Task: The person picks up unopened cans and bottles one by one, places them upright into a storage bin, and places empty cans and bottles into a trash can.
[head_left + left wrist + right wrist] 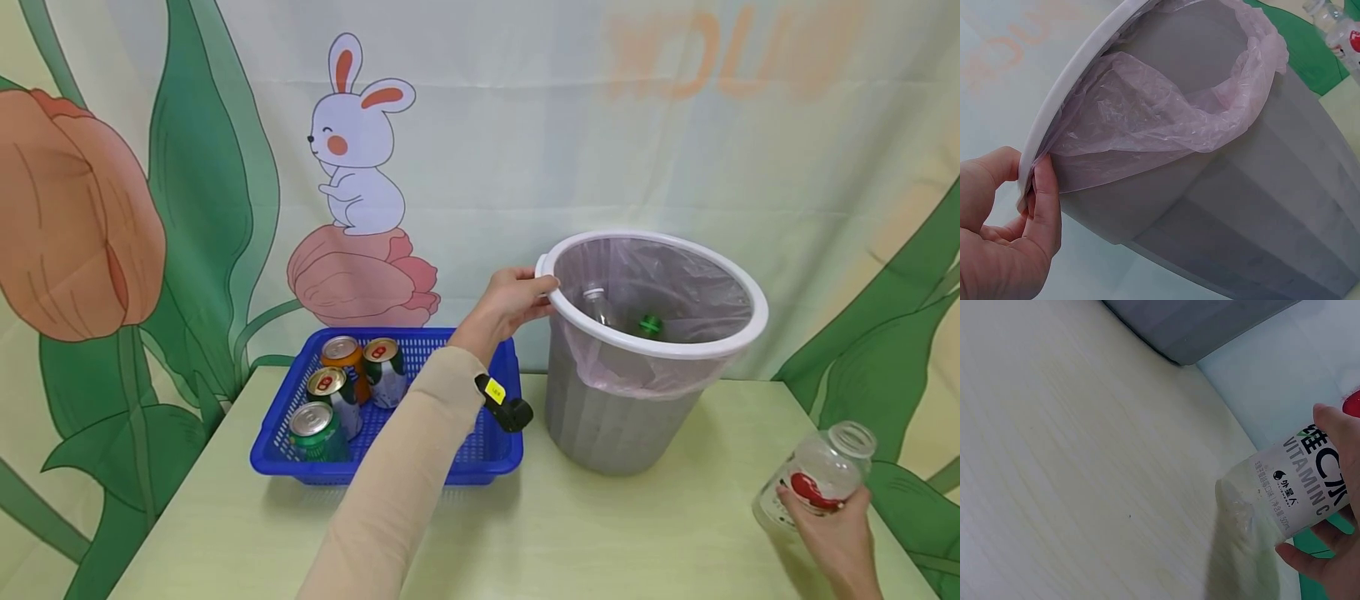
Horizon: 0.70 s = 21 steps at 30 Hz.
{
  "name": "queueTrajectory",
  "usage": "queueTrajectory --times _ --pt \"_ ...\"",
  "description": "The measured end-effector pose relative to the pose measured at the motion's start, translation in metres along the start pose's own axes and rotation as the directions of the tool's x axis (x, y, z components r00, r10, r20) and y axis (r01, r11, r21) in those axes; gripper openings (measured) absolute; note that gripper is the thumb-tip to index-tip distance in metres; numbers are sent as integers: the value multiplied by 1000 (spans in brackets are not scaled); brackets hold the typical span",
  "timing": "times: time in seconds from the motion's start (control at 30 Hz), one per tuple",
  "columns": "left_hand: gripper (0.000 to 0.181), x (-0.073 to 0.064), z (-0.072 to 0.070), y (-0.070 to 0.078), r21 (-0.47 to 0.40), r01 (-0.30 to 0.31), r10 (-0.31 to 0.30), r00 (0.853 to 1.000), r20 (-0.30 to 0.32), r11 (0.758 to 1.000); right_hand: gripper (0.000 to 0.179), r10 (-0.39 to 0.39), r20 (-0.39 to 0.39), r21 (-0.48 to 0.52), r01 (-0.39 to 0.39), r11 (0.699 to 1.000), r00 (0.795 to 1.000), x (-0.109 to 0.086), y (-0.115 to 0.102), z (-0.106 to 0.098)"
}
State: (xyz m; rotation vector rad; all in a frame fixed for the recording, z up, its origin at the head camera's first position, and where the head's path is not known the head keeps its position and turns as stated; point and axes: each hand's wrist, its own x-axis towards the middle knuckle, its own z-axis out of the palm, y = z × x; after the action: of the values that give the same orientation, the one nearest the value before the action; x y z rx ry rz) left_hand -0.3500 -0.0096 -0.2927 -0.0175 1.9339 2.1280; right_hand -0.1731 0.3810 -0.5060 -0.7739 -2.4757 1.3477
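Note:
My left hand (512,307) pinches the white rim (652,343) of a grey trash bin (618,425), thumb on one side and fingers on the other, at the rim's left edge. A pinkish plastic liner (1141,112) is folded over that rim. Inside the bin are a clear bottle (597,307) with a white cap and a green piece (649,325). At the table's right side my right hand (836,533) grips a clear, uncapped plastic bottle (1297,481) around its white "Vitamin C" label. The bottle tilts, its base close over the tabletop.
Left of the bin sits a blue basket (281,467) with several drink cans, among them a green can (318,433) and an orange can (345,358). My left forearm crosses over it. A printed curtain (480,167) hangs behind the pale table (570,533).

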Motion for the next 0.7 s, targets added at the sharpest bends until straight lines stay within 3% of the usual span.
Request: queueTrajectory --times 0.23,0.7 --pt "40 0 0 0 -7 0 0 1000 2 1000 96 -23 -4 -18 23 1000 1000 0 0 -2" --pt "41 0 0 0 -4 3 -3 1000 -6 1000 88 -201 22 -59 202 978 979 0 0 -5"
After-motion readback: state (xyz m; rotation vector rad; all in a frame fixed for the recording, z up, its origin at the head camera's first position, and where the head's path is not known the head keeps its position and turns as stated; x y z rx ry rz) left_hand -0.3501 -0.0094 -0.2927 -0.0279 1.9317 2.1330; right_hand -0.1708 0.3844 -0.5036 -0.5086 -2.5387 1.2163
